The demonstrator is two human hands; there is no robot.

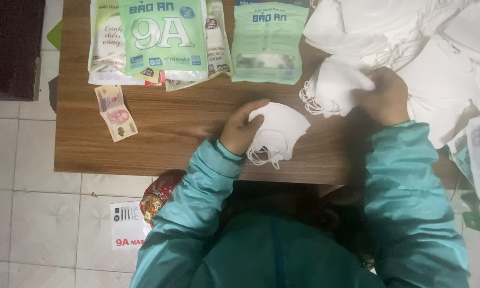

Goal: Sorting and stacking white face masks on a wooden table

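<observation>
My left hand (241, 128) grips a small stack of folded white face masks (282, 130) lying on the wooden table (181, 125), their ear loops hanging near the front edge. My right hand (385, 96) holds another bunch of white masks (333, 85) a little further back on the table, with its loops bunched at the left side. Both arms wear teal sleeves.
A large loose pile of white masks (426, 37) covers the table's right rear. Green and white flat packets (162, 37) and a second green packet (269, 42) lie at the back. A banknote (115, 112) lies at the left. A red item (160, 194) and a printed sheet (127, 224) sit on the tiled floor.
</observation>
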